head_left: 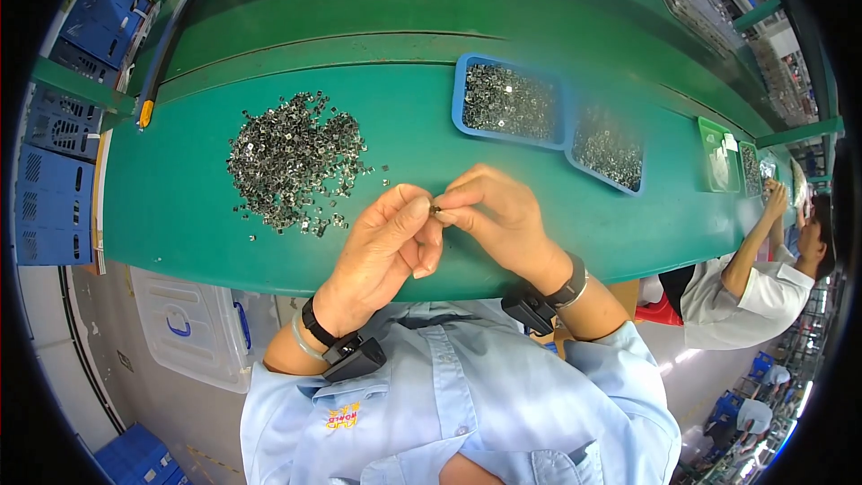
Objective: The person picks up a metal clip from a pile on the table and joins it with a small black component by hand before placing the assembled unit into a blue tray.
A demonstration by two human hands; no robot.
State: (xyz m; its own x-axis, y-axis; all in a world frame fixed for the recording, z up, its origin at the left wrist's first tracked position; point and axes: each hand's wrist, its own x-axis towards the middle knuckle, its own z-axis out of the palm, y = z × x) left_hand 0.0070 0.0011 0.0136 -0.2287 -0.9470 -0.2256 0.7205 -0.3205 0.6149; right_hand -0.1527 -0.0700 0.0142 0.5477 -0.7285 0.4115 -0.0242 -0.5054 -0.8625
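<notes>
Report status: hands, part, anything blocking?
Left hand and right hand pinch one small metal part together over green table. Loose parts pile left, apart. Nothing blocking.

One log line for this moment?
left hand: pinching small metal part | right hand: pinching same part | parts pile: left | blue tray: behind

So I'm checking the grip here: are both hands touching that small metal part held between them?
Touching. The head view shows the left hand and the right hand meeting fingertip to fingertip, pinching the small metal part between them.
</notes>
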